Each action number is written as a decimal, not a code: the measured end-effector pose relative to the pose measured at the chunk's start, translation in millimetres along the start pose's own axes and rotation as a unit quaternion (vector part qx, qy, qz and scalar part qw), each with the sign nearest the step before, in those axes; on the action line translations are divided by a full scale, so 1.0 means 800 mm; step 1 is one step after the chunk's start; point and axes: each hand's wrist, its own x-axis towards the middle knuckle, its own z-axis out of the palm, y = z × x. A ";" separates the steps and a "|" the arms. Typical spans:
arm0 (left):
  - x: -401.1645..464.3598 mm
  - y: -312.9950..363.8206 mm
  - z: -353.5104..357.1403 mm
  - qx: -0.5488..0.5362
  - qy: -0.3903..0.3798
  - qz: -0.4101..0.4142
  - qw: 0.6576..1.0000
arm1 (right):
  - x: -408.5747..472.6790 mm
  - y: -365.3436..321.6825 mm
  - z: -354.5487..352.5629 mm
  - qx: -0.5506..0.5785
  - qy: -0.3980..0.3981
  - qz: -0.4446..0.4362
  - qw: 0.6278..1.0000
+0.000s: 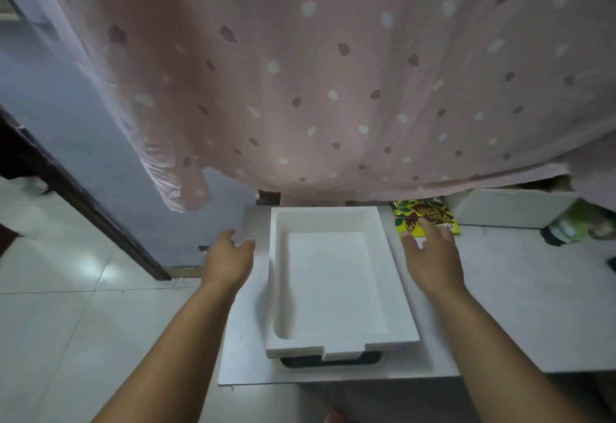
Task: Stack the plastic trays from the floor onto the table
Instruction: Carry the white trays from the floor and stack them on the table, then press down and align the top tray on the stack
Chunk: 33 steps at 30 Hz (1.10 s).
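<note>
A white plastic tray [333, 276] sits on the white table [493, 306], stacked on at least one other tray whose rim shows at the front edge [333, 361]. My left hand [230, 256] hovers beside the tray's left wall, fingers apart, holding nothing. On the other side my right hand [431, 256] hangs to the right of the tray, fingers spread and not touching it. Both hands are empty.
A pink spotted curtain [316, 72] hangs over the back of the table. A yellow-green snack packet [433, 216] lies behind my right hand, next to a white box [506, 207]. Pale tiled floor [66, 306] and a dark door frame [83, 202] lie to the left.
</note>
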 end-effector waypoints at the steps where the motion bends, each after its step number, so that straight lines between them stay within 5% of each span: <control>1: 0.002 0.000 0.002 0.016 0.006 0.019 1.000 | -0.001 0.001 0.003 -0.004 -0.002 -0.005 1.000; 5: 0.000 0.001 0.026 0.049 -0.010 0.057 0.997 | -0.002 0.006 0.025 0.001 -0.047 0.021 0.999; 11: 0.008 -0.023 0.093 0.110 -0.086 -0.087 0.986 | 0.004 0.031 0.071 0.007 -0.169 0.164 0.972; 19: 0.021 -0.049 0.117 0.213 0.000 -0.051 0.976 | 0.014 0.051 0.096 -0.005 -0.137 0.152 0.979; 28: 0.013 -0.047 0.117 0.204 0.025 -0.050 0.977 | 0.010 0.052 0.094 0.011 -0.110 0.133 0.985; 30: -0.003 -0.040 0.112 0.223 0.019 0.000 0.975 | 0.005 0.049 0.087 0.008 -0.104 0.134 0.985; 33: -0.054 -0.030 0.105 0.329 0.025 0.267 0.906 | -0.007 0.048 0.080 0.002 -0.110 0.119 0.987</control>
